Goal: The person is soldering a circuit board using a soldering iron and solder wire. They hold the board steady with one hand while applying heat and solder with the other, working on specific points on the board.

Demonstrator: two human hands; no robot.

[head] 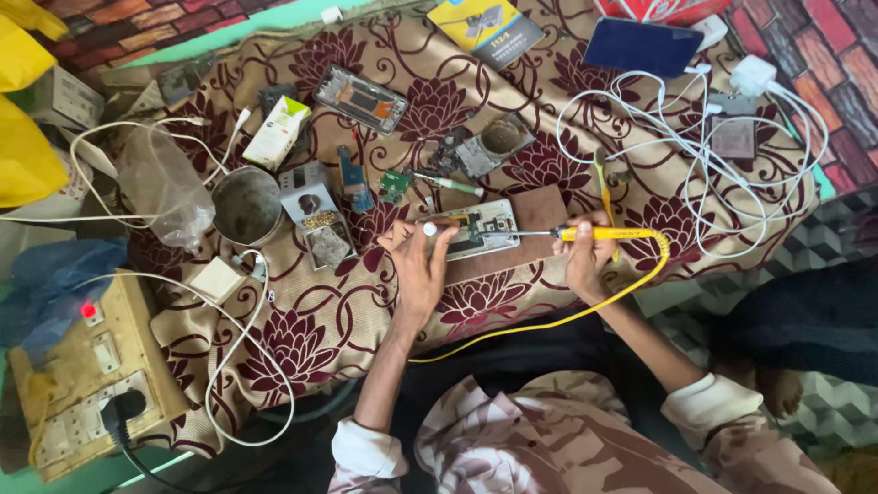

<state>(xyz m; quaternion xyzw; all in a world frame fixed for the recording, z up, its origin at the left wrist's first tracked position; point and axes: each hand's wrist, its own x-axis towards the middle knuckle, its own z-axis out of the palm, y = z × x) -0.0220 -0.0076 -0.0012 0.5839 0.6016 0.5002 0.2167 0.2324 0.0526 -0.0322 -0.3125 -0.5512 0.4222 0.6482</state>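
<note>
My right hand (585,256) grips a yellow-handled soldering iron (594,234), whose metal tip reaches left onto an opened phone (480,229) lying on a brown board (535,224). A yellow cord (631,284) loops from the iron back toward my body. My left hand (416,265) rests at the phone's left end and pinches a thin stick-like thing with a white end (430,227), held over the phone's edge. Both hands sit on a cream cloth with maroon flowers (293,338).
Phone parts, a small circuit board (393,186), a round metal tin (247,206), a white box (277,133), a phone frame (361,98) and tangled white cables (695,155) lie around. A wooden switchboard with a red light (91,366) stands at left.
</note>
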